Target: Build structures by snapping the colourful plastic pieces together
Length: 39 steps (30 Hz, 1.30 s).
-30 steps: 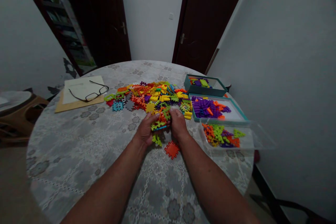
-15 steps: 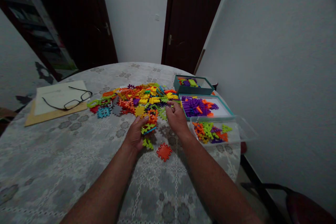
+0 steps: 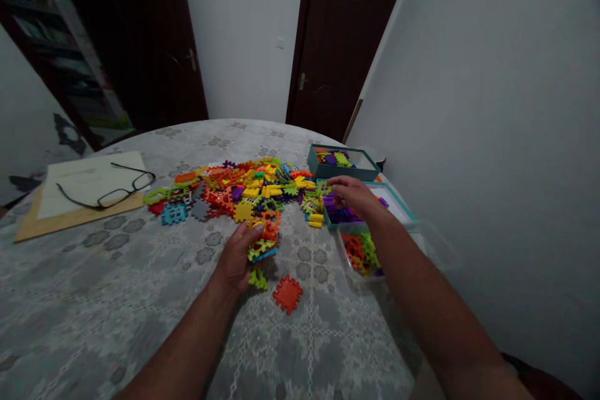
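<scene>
My left hand (image 3: 237,258) is closed on a small assembly of interlocked plastic pieces (image 3: 262,245), green, orange and blue, held just above the table. My right hand (image 3: 352,195) reaches over the teal tray of purple and orange pieces (image 3: 403,212), fingers curled down into it; what they hold, if anything, is hidden. A large pile of colourful building pieces (image 3: 244,187) lies beyond both hands. A loose orange square piece (image 3: 287,293) and a green piece (image 3: 257,279) lie near my left hand.
A round table with a grey lace cloth (image 3: 140,300) carries everything. Glasses (image 3: 105,190) rest on papers (image 3: 70,190) at the left. A second teal box (image 3: 342,162) and a clear tray of pieces (image 3: 360,250) sit at the right. Dark doors stand behind.
My right hand left the assembly and moved right over the teal tray. My left hand kept hold of the assembly. The view shifted slightly.
</scene>
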{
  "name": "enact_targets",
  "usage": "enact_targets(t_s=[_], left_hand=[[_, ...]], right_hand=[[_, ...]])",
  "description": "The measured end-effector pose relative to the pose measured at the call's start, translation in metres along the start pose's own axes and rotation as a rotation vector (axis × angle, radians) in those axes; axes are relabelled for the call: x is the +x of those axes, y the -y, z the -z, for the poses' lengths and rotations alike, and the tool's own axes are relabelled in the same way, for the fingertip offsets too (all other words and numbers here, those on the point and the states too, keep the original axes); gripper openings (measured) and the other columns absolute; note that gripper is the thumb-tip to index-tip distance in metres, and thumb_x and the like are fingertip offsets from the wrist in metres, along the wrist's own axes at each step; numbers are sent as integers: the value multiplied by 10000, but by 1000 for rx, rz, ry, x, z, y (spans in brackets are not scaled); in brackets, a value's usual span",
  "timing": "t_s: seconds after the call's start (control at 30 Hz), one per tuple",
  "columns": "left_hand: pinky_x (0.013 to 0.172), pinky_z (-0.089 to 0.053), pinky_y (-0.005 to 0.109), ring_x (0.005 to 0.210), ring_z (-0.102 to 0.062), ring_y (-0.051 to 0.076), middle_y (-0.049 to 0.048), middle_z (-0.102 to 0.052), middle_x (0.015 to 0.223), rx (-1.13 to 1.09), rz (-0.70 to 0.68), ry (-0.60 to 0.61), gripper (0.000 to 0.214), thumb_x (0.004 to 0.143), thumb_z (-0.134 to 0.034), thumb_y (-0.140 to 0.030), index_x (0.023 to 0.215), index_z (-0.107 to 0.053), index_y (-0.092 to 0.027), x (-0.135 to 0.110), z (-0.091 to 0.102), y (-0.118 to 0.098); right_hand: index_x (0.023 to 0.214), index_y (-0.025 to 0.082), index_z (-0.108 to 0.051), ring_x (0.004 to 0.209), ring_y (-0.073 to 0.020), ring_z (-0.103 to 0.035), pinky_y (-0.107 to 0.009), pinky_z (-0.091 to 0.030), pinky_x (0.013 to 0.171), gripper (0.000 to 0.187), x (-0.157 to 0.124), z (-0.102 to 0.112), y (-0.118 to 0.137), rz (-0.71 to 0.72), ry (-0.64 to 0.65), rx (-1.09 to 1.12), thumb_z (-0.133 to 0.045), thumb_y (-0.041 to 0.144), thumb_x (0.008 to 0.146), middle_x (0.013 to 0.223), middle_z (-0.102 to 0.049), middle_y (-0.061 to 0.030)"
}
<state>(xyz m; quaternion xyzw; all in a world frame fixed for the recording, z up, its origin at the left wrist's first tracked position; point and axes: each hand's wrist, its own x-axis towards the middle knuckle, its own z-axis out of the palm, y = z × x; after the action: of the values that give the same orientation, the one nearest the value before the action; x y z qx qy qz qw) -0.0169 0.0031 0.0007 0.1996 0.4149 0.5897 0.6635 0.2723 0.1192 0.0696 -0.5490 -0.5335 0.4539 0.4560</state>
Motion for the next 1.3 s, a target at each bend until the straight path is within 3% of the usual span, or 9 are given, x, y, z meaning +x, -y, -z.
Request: enact_targets(t_s=[0.17,0.27,0.37,0.47,0.6,0.73,0.87,1.17,1.3], left_hand=[[572,-655,332,639,-761,204,22,-772,893,6,1,25,478,748,-902,-259,1138,-628,-223,-1,1,1],[593,-661,335,646,-763,204,27,-779,892,7,3,28,466,746,-900,-249,1120,-625,-217,-1,1,1],[601,-665,339,661,-766,205,28,-783,905,20,-4,34,462,741,-907,-245,1109,-630,-215,-1,0,0],[599,-665,346,709,-783,230,43,-788,921,31,-1,44,472,734,-920,-257,1112,-642,-209,0,1,0],[634,-668,341,731,-782,223,57,-793,955,28,-5,115,473,749,-924,-270,1139,-669,-189,0,2,1],[659,-666,336,743,-777,216,67,-800,998,37,-38,169,455,775,-910,-273,1166,-696,-177,0,3,2],[678,-665,327,772,-787,231,77,-809,995,31,-36,170,420,771,-904,-249,1135,-713,-164,0,2,2],[675,-666,329,770,-786,232,103,-809,1039,43,40,228,474,788,-886,-230,1221,-711,-153,1,2,2],[638,-660,322,739,-781,224,101,-806,1034,25,41,226,456,784,-879,-217,1202,-706,-160,-1,2,3]], right_hand=[[1238,204,-730,585,-120,-662,-251,-522,518,448,59,12,9,79,-314,77,-610,139,812,1115,-779,-74],[1279,180,-731,552,-131,-649,-256,-506,511,504,66,7,10,45,-330,1,-615,112,793,1018,-784,-78],[1239,169,-769,557,-163,-655,-263,-503,524,471,47,-9,7,45,-253,-50,-628,95,797,790,-752,-35],[1205,187,-784,578,-168,-656,-252,-508,556,376,9,-33,4,68,-37,-161,-617,149,871,649,-696,8],[1275,215,-735,609,-151,-670,-242,-514,585,343,-51,-75,-6,93,209,-244,-575,227,972,713,-708,17],[1292,245,-715,798,-169,-712,-296,-569,719,311,-93,-112,-24,227,153,-238,-570,297,1022,1099,-769,-43],[1279,250,-727,1029,-201,-696,-349,-569,923,302,-103,-130,-42,357,40,-236,-595,265,1008,1287,-726,-67],[1171,235,-739,726,-139,-682,-262,-570,668,274,-90,-140,-65,96,85,165,-688,401,958,972,-754,-1],[1131,244,-729,692,-120,-674,-250,-579,645,258,-93,-138,-60,106,-30,275,-709,392,920,977,-743,8]])
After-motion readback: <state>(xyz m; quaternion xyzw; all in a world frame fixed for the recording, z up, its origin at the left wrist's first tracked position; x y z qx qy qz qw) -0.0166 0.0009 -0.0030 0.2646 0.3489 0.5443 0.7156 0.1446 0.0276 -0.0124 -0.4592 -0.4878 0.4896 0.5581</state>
